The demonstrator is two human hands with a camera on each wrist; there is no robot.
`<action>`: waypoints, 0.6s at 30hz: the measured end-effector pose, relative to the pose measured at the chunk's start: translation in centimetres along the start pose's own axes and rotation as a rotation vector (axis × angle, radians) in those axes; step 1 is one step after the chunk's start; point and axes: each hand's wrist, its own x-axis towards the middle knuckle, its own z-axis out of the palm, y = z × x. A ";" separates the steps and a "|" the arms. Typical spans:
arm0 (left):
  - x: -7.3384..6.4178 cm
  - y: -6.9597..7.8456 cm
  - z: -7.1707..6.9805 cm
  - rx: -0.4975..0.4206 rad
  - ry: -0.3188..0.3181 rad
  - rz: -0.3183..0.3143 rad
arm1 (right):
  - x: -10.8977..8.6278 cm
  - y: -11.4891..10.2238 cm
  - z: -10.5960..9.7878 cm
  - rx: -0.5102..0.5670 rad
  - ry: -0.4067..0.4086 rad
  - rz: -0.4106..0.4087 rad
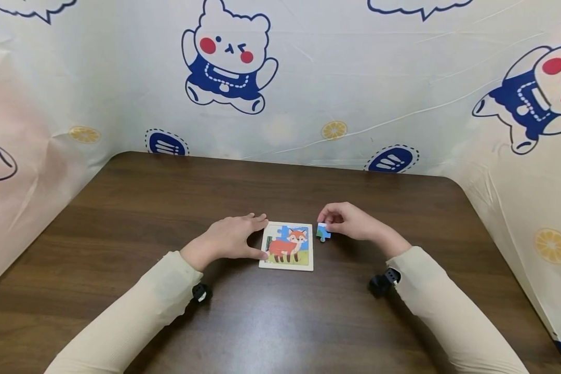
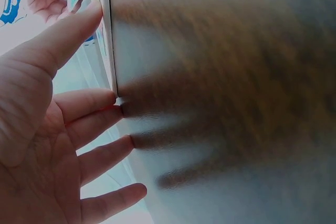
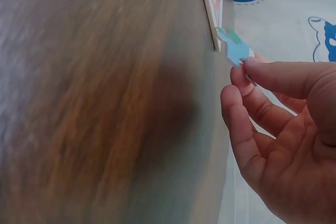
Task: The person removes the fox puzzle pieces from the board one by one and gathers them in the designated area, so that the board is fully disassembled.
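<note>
A small square fox puzzle [image 1: 286,247] in a pale frame lies on the table, its upper left corner showing bare board without a picture. My left hand [image 1: 234,236] spreads its fingers along the puzzle's left side, the thumb touching the frame near the lower left corner. In the left wrist view, the left fingers [image 2: 100,158] are stretched out and the thumb rests on the frame's edge. Just right of the frame, my right hand [image 1: 350,221] pinches a blue and green puzzle piece [image 1: 323,232] between thumb and fingers. The right wrist view shows this piece [image 3: 235,48] raised off the table.
The dark wooden table [image 1: 262,322] surrounds the puzzle. Behind and beside it hangs a pale curtain [image 1: 299,78] printed with bears and orange slices. Both wrists carry small black cameras, the right one [image 1: 383,283] close over the tabletop.
</note>
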 end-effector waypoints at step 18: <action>0.0 0.0 0.1 -0.004 -0.005 -0.016 | 0.1 1.5 -0.2 -0.048 -0.012 0.020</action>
